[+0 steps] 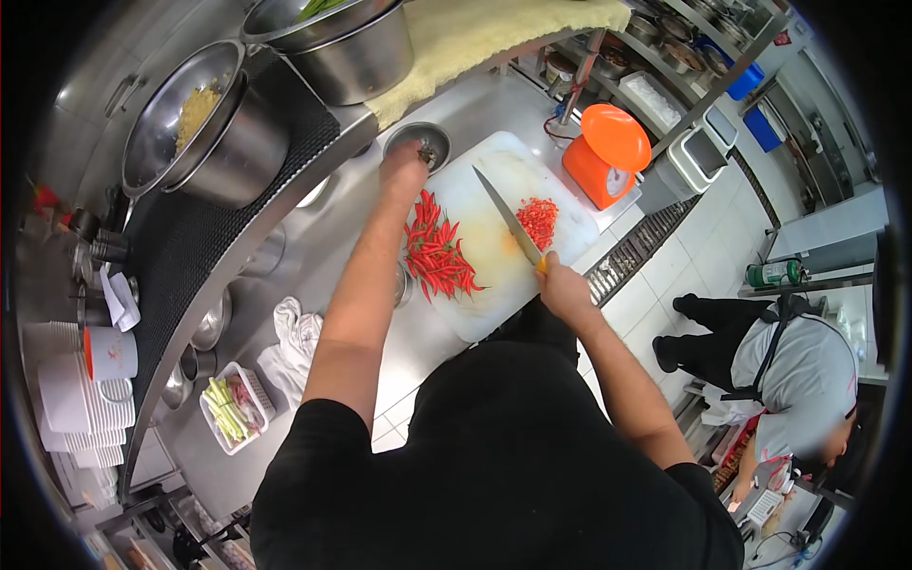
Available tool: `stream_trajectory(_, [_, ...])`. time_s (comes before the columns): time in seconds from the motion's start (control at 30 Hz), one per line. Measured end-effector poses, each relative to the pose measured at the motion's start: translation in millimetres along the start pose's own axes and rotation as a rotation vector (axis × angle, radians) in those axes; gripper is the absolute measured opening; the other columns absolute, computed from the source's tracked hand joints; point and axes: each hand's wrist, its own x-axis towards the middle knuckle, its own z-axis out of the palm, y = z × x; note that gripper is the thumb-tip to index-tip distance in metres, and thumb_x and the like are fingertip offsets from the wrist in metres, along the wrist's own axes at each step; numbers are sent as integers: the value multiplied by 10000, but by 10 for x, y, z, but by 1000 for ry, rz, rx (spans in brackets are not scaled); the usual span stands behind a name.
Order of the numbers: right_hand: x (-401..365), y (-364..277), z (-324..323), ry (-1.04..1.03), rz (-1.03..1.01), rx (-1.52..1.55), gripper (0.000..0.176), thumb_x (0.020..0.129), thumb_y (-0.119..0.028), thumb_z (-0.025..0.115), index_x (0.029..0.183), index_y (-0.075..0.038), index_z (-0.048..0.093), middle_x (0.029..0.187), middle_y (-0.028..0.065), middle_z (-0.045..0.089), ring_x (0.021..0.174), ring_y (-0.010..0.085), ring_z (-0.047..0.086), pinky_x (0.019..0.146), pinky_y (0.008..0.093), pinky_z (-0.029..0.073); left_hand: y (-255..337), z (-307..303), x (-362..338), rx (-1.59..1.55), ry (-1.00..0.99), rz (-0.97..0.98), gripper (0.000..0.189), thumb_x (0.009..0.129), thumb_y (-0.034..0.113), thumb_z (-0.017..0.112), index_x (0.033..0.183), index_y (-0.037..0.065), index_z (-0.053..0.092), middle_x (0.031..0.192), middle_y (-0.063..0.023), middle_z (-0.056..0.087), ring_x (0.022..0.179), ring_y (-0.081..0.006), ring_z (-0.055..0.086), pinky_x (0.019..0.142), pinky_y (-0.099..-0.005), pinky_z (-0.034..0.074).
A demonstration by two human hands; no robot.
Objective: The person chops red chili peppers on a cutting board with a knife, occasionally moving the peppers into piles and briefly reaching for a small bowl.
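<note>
My right hand [567, 293] is closed round the yellow handle of a long knife [503, 211], whose blade lies across the white cutting board [484, 328]. Over a small metal bowl [439, 141] is my left hand [406, 165], its fingers down inside the bowl near something dark; whether they grip it cannot be made out. Whole red chillies [439, 252] are piled on the board's left part. To the right of the blade sits a heap of chopped red chilli [538, 220].
An orange scale [597, 173] stands beyond the board. Large metal pots [233, 152] rest on the raised shelf at left. A white cloth [293, 344] and a basket of cut vegetables [235, 408] lie on the counter. Another person [798, 366] bends down at right.
</note>
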Motion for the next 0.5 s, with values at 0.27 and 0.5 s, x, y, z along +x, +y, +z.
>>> stream_trajectory(0.27, [-14, -61, -26, -21, 33, -6, 377, 1038, -314, 588, 1213, -4, 463, 905, 257, 741, 846, 437, 744, 739, 544, 583, 425, -212, -771, 36, -243, 57, 183, 888, 131, 679, 1050, 122, 763, 1119, -170, 726, 1049, -386, 700, 932, -484, 558])
stream_trajectory(0.5, [-2, -48, -21, -39, 24, -14, 372, 1041, -303, 577, 1218, 4, 462, 920, 252, 742, 842, 438, 741, 736, 545, 579, 608, -288, -1480, 4, -511, 197, 195, 908, 74, 627, 1046, 89, 763, 1096, -155, 697, 1053, -367, 682, 913, -479, 542])
